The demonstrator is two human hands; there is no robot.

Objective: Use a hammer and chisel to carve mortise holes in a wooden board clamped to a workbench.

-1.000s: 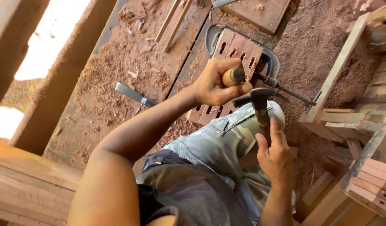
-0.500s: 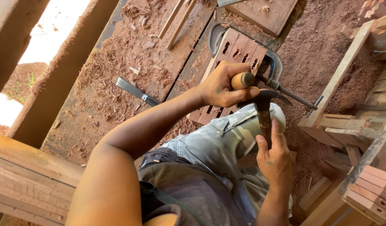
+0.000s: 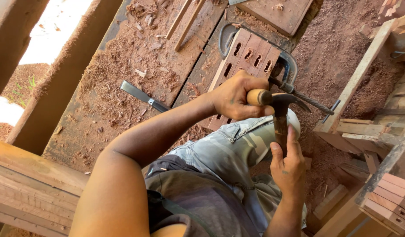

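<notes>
I note the left hand [image 3: 235, 96] wrapped around a wooden chisel handle [image 3: 258, 97] over the clamped slotted board [image 3: 244, 66]; the right hand [image 3: 289, 169] grips the claw hammer [image 3: 281, 116]. Risk: a glancing blow could hit the knuckles.

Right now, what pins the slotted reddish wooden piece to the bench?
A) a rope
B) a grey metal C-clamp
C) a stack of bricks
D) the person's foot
B: the grey metal C-clamp has its curved frame wrapped over the edge of the slotted reddish wooden piece, with its screw running out to the right, while the left hand holds a wooden-handled chisel there.
</notes>
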